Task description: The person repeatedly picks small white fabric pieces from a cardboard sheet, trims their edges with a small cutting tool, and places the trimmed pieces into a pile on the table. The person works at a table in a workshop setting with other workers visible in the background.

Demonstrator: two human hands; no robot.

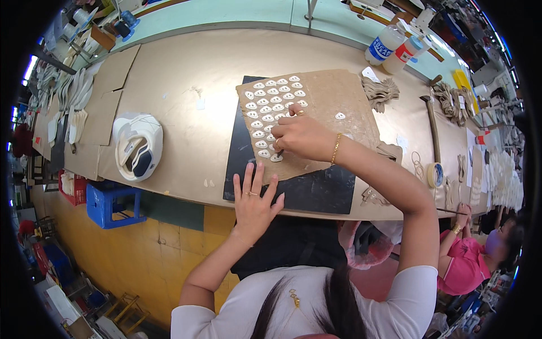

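Note:
A brown sheet [322, 96] lies on a black board [316, 195], with rows of small white rounded-triangular pieces [276, 99] on its left half. Each piece has small dark marks or holes. My right hand [302, 133] is closed over the sheet, pinching a thin dark-tipped tool [279, 153] whose kind I cannot make out. Its tip is at a white piece in the nearest row. My left hand [255, 195] rests with fingers spread on the board, fingertips just short of the sheet's near edge. One lone white piece [340, 116] sits on the sheet's right half.
A white cap [138, 147] sits left on the table. Two bottles [385, 44] stand at the far right, near bundled beige strips [379, 93], a hammer [432, 124] and a tape roll [435, 174]. A blue stool [113, 204] is below left. Another person in pink [466, 265] works at right.

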